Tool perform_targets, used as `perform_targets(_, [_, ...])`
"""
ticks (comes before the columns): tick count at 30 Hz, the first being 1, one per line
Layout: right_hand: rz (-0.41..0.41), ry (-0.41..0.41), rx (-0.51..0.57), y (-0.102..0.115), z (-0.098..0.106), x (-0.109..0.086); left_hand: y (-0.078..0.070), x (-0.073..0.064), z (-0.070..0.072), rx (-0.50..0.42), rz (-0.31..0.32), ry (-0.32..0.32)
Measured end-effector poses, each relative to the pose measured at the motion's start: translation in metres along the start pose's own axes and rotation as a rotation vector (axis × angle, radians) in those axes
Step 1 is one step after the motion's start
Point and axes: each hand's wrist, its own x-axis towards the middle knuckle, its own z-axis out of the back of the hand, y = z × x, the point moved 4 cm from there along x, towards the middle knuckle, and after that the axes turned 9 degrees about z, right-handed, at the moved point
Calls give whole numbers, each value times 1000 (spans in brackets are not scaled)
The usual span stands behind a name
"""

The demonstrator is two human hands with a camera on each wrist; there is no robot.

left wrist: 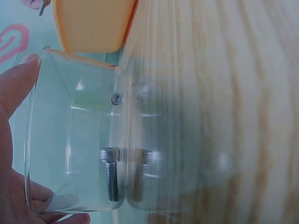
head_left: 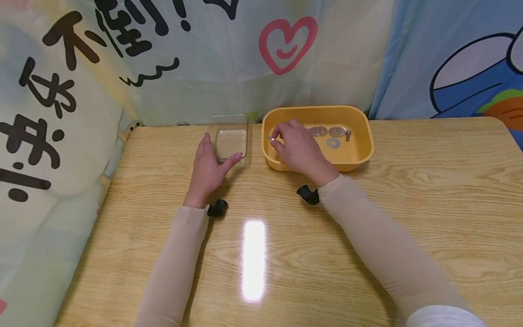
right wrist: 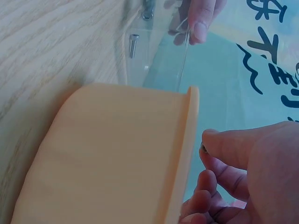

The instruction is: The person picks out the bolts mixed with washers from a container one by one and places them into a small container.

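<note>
My left hand (head_left: 207, 170) grips a clear plastic box (head_left: 247, 136) on the table, thumb at its near right corner and fingers along the left side. Inside the box, the left wrist view shows a socket-head bolt (left wrist: 111, 173) lying lengthwise and a smaller screw (left wrist: 115, 99) seen end-on. Over the left end of a yellow tray (head_left: 369, 147), my right hand (head_left: 300, 150) pinches a small metal screw (head_left: 271, 138) between thumb and index finger. Most of that screw is covered by the fingertips in the right wrist view. In the tray lie several flat washers (head_left: 337, 131) and a bolt (head_left: 348, 135).
The tray stands just right of the box on the wooden table (head_left: 253, 200). Close behind both hangs a printed cloth (head_left: 229, 81), which also runs down the left side. Black wrist cameras sit on both wrists, close above the table.
</note>
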Motion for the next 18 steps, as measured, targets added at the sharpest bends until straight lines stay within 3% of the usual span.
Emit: perform_targets(18, [-11, 29, 23, 14, -9, 6, 0, 0, 0, -8, -7, -1])
